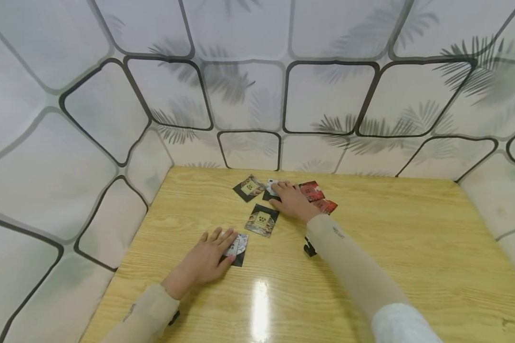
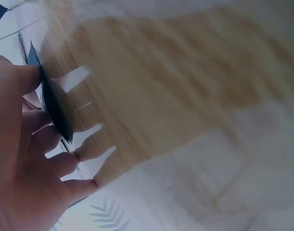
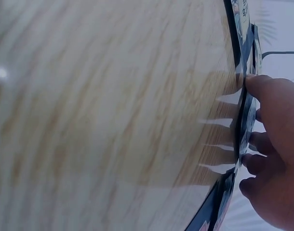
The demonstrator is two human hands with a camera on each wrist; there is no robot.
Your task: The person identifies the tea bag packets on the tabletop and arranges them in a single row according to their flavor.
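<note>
My left hand (image 1: 208,259) lies spread over a flat square black and white packet (image 1: 241,245) on the wooden table. In the left wrist view, the thumb (image 2: 27,79) touches the dark edge of that packet (image 2: 55,108). Farther off, my right hand (image 1: 293,200) rests on another black and white packet (image 1: 270,183), its fingers extended. The right wrist view shows the thumb (image 3: 258,85) at this packet's edge. Between the hands lies a black packet with a yellowish label (image 1: 262,220). A similar packet (image 1: 249,188) sits at the back, left of the right hand.
Two red packets (image 1: 312,190) overlap just right of the right hand, partly behind it. The table (image 1: 395,233) meets a patterned wall covering (image 1: 244,95) at the back and on the left. A black strap part (image 1: 310,247) shows under the right forearm.
</note>
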